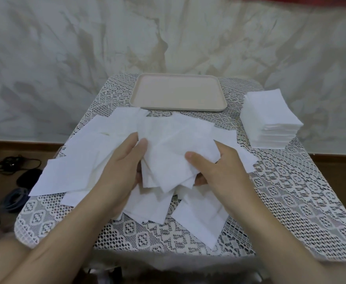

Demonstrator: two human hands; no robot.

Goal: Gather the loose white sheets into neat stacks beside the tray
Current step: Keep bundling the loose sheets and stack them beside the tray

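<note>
A small desk [280, 201] under a white lace cloth [127, 232] carries everything. At 12 o'clock, at its far edge, lies a shallow beige tray [178, 93] with rounded corners. At 2 o'clock from the desk's middle, just to the right of the tray and not touching it, stands a neat stack [270, 119] of white sheets, squared up and many layers deep.

The middle of the desk is covered by loose white sheets [75, 167], overlapping at all angles. They spread from 9 o'clock, where one sheet reaches the left edge, round to 5 o'clock, where one lies tilted near the front.

Both hands meet over this heap, each holding one side of an untidy bunch of sheets [174, 152] raised a little above the rest. The left hand [125, 160] grips the bunch's 9 o'clock side, thumb on top and the other fingers [142, 143] curled beneath. The right hand [215, 169] grips the 3 o'clock side, its thumb pressed flat on the top sheet and its remaining fingers [194, 158] hidden under the paper. The corners of the bunch fan out unevenly, pointing toward 6 o'clock.

On the brown floor at 9 o'clock, beyond the desk, lie dark cables [14, 162]. A pale crumpled drape [86, 48] hangs behind
</note>
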